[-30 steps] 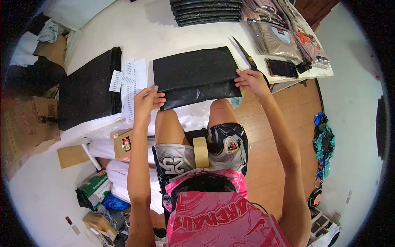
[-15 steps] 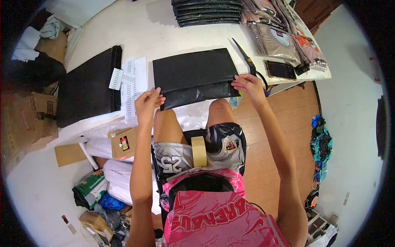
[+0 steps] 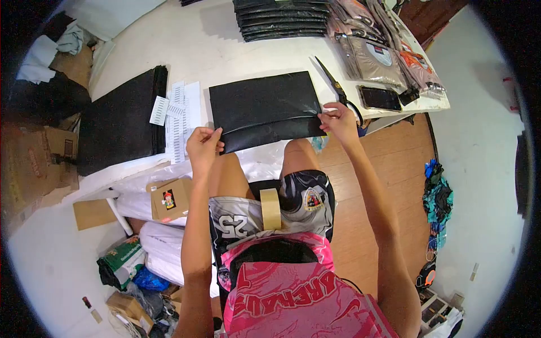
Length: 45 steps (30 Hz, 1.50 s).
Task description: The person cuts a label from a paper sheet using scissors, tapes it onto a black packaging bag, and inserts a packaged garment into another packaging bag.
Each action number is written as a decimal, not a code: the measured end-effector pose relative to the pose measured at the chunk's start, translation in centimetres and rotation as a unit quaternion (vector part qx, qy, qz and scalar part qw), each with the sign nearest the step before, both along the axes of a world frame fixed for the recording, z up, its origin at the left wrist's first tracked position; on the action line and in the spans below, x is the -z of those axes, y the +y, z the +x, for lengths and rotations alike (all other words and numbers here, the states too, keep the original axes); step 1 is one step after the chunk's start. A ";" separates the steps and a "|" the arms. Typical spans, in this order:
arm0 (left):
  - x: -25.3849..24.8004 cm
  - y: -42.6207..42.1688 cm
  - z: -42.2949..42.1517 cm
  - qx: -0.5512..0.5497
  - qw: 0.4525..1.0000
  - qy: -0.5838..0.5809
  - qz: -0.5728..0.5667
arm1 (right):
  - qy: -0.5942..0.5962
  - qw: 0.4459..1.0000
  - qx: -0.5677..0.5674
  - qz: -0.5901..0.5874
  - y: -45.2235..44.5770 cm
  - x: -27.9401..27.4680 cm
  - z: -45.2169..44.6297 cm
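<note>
A black plastic mailing bag (image 3: 265, 104) lies at the table's front edge, with a crease running across its near part and its near strip hanging toward my knees. My left hand (image 3: 204, 143) pinches the bag at its near left corner, thumb against fingers. On the opposite side, my right hand (image 3: 339, 121) has thumb and fingers closed on the right edge by the crease. Just beyond that hand lie black-handled scissors (image 3: 335, 84), blades pointing away. A roll of tan tape (image 3: 270, 208) rests on my lap.
To the left lie a stack of black bags (image 3: 124, 121) and printed label sheets (image 3: 178, 121). Folded black packages (image 3: 282, 19) are piled at the back. Bagged garments (image 3: 372, 59) and a phone (image 3: 380, 98) occupy the right. Cardboard boxes (image 3: 53, 158) stand at far left.
My right hand has pulled its side of the bag slightly toward the left, and its fingers are more bent. The crease has shifted a little nearer, and the near strip looks narrower.
</note>
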<state>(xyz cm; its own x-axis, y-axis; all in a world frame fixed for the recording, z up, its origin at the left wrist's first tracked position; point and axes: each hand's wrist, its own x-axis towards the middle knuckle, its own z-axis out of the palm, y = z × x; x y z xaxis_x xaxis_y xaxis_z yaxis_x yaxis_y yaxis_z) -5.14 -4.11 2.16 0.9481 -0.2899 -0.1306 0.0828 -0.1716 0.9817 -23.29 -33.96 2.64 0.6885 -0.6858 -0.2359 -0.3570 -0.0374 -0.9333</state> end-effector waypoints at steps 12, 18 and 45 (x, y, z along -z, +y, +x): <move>-3.5 -9.7 1.2 0.046 0.826 -0.521 0.211 | -0.092 0.798 -0.094 -0.589 4.6 -3.0 9.3; 1.1 -8.3 1.2 0.070 0.844 -0.424 0.321 | 0.063 0.813 -0.104 -0.570 3.5 0.5 9.3; 0.1 1.1 -1.7 -0.019 0.990 -0.110 0.088 | -0.071 0.994 0.066 -0.049 1.1 1.4 0.1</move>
<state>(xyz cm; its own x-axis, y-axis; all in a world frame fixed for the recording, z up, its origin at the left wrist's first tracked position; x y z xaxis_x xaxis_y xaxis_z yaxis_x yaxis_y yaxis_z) -6.88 -3.06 2.09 0.9689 -0.2448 0.0353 -0.1204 -0.3423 0.9318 -23.19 -32.91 1.24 0.6124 -0.7874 -0.0707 -0.2306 -0.0925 -0.9686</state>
